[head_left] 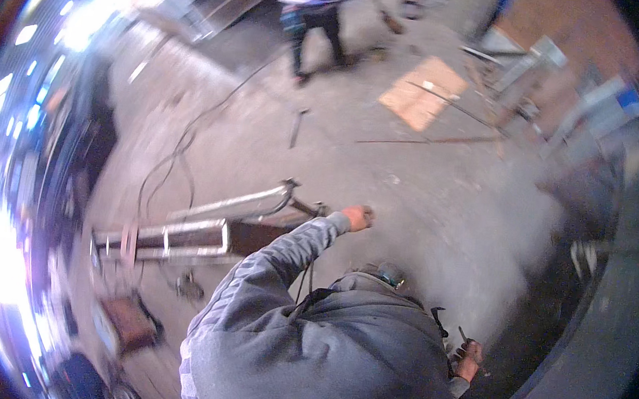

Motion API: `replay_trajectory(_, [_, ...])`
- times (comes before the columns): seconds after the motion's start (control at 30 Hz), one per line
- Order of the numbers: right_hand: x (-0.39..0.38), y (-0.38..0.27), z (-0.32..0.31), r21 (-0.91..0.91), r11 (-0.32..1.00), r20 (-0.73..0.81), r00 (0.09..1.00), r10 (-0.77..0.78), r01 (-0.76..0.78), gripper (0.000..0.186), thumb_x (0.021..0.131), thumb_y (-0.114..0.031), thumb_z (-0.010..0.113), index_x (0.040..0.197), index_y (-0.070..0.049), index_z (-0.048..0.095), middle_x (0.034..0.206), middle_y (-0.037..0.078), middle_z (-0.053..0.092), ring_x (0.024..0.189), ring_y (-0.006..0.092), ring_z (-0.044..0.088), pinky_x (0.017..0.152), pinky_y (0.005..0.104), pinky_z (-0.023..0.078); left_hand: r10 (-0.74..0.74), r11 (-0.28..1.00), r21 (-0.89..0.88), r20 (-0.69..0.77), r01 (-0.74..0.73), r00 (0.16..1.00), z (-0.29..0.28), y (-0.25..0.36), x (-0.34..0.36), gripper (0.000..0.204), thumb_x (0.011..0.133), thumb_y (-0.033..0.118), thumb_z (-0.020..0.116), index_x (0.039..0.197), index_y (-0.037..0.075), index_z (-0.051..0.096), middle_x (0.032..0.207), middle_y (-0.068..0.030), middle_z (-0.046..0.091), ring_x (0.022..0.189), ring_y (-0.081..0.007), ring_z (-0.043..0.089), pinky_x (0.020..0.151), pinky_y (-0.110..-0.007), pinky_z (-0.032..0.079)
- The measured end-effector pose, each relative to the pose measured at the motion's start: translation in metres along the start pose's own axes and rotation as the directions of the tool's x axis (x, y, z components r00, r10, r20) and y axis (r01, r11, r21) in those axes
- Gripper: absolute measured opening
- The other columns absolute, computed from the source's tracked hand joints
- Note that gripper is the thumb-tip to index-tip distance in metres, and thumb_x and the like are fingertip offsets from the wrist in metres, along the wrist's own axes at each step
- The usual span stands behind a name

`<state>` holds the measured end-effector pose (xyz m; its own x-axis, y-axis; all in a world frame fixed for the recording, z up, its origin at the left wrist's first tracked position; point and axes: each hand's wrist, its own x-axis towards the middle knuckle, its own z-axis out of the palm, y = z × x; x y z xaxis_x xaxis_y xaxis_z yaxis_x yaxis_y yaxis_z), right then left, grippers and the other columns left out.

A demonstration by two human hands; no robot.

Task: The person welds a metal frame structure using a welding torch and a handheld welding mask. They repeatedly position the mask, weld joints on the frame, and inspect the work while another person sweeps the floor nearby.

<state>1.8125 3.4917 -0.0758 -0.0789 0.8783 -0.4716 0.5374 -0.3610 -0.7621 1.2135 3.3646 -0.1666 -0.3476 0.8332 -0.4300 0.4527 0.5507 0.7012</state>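
Observation:
My left hand (357, 216) is stretched forward at the centre, fingers curled; blur hides what they hold, if anything. It is near a metal frame (196, 211) of bright bars, which lies to the left on the concrete floor. At lower right, my right hand (470, 360) grips a slim dark tool (463, 337) with a thin shaft pointing up. A dark cord (310, 274) hangs by my left forearm.
Another person (310, 26) stands at the top. Cables (189, 133) snake across the floor. A tan board (418, 95), a long rusty rod (429, 141) and metal pieces (532, 66) lie at upper right. A brown machine (126, 319) sits at lower left.

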Motion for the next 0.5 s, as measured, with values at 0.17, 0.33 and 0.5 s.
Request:
replay_trajectory(0.17, [0.123, -0.130, 0.044, -0.092, 0.995, 0.350, 0.937, -0.004, 0.039, 0.036, 0.102, -0.039, 0.050, 0.112, -0.007, 0.060, 0.086, 0.006, 0.062, 0.070, 0.0168, 0.059, 0.058, 0.0336, 0.049, -0.353, 0.925, -0.200, -0.139, 0.323, 0.925, -0.007, -0.024, -0.078, 0.040, 0.079, 0.035, 0.072, 0.112, 0.012, 0.069, 0.110, -0.0153, 0.071, 0.106, -0.0333, 0.066, 0.092, -0.042, 0.052])
replay_trajectory(0.33, [0.250, -0.182, 0.098, -0.106, 0.989, 0.585, 0.810, -0.025, 0.107, 0.035, 0.100, -0.041, 0.055, 0.108, -0.007, 0.057, 0.078, 0.004, 0.060, 0.062, 0.0134, 0.055, 0.051, 0.0286, 0.044, -0.566, 0.816, -0.293, -0.224, 0.499, 0.794, 0.008, -0.032, -0.108, 0.039, 0.077, 0.034, 0.073, 0.107, 0.009, 0.070, 0.106, -0.0160, 0.072, 0.101, -0.0345, 0.068, 0.089, -0.043, 0.053])
replay_trajectory(0.5, [0.326, -0.262, 0.151, -0.039, 0.985, 0.826, 0.560, -0.063, 0.168, 0.035, 0.100, -0.038, 0.056, 0.112, -0.006, 0.055, 0.077, 0.005, 0.058, 0.063, 0.0132, 0.054, 0.051, 0.0299, 0.044, -0.675, 0.705, -0.440, -0.172, 0.557, 0.718, 0.020, 0.006, -0.087, 0.040, 0.078, 0.031, 0.073, 0.110, 0.007, 0.069, 0.098, -0.0133, 0.073, 0.090, -0.0286, 0.070, 0.080, -0.041, 0.055])
